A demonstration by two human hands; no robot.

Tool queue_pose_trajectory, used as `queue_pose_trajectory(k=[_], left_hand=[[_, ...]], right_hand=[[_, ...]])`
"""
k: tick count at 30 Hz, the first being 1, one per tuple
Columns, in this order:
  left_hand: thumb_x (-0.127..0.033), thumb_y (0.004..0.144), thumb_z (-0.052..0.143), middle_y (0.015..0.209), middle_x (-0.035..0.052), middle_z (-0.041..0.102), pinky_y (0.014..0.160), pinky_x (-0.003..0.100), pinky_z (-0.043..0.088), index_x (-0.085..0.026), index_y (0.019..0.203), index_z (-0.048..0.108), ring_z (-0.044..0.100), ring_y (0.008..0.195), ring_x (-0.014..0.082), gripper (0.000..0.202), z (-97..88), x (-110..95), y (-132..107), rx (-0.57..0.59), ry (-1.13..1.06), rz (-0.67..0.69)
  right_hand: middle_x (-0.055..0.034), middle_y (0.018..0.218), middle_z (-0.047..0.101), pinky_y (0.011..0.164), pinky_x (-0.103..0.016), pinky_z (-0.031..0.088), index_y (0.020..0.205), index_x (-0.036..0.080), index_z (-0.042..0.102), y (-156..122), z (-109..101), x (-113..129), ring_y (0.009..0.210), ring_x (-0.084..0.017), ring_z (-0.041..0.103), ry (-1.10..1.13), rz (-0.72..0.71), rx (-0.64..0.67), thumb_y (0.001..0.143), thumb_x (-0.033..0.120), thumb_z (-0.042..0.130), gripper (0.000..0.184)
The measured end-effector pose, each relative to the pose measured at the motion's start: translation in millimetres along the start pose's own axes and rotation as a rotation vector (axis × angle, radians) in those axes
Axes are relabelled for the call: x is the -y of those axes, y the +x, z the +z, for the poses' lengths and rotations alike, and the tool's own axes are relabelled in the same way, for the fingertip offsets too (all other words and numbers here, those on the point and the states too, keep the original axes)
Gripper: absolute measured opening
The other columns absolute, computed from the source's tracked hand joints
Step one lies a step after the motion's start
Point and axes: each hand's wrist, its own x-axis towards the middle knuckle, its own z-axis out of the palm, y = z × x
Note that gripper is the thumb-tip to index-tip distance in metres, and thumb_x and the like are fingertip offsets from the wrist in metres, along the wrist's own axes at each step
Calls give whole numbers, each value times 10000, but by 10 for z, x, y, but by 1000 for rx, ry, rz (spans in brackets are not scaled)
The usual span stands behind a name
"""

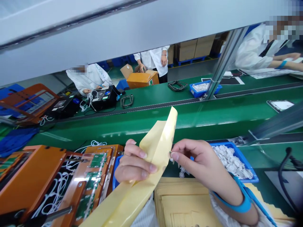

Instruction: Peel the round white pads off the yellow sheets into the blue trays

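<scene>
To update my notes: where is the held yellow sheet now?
In the head view, the yellow sheet slants from the centre toward bottom left, held in the left hand, beside the right hand.

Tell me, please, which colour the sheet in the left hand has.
The sheet is pale yellow; it shows best in the head view.

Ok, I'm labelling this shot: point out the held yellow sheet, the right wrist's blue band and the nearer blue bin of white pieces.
Yellow sheet [136, 193], head view: its lower part.
Blue band [245, 205], head view: its lower curve.
Blue bin [254, 177], head view: its right front corner.
</scene>
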Motion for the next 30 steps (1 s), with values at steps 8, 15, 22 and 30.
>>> queue_pose_trajectory(k=[8, 15, 22, 30], left_hand=[[-456, 1046, 642, 434, -74, 574, 961, 380, 469, -256, 600, 519, 492, 568, 198, 504, -55, 48, 46, 73, 20, 35], [-463, 1065, 613, 502, -62, 644, 935, 388, 474, -248, 632, 543, 545, 582, 184, 488, -80, 34, 87, 139, 37, 24], [-488, 1051, 637, 623, -37, 741, 772, 372, 493, -235, 729, 630, 607, 571, 169, 409, -83, 8, 132, 211, 7, -27], [-484, 923, 820, 718, -4, 780, 768, 346, 568, -241, 819, 743, 701, 614, 164, 276, -202, 229, 20, 125, -104, -167]], right_hand=[[15, 618, 662, 483, -232, 415, 795, 198, 741, 7, -14, -18, 544, -128, 552, -44, -3, -31, 948, 337, 706, 210], [15, 606, 666, 478, -229, 408, 778, 197, 740, 31, -36, -10, 535, -130, 575, -76, -23, -42, 935, 322, 697, 206], [30, 611, 647, 515, -230, 408, 782, 199, 721, 42, -64, -28, 547, -122, 560, -134, -78, -65, 964, 289, 686, 206], [37, 615, 639, 516, -221, 399, 768, 202, 698, 42, -88, -25, 553, -113, 552, -157, -118, -86, 976, 256, 675, 216]])
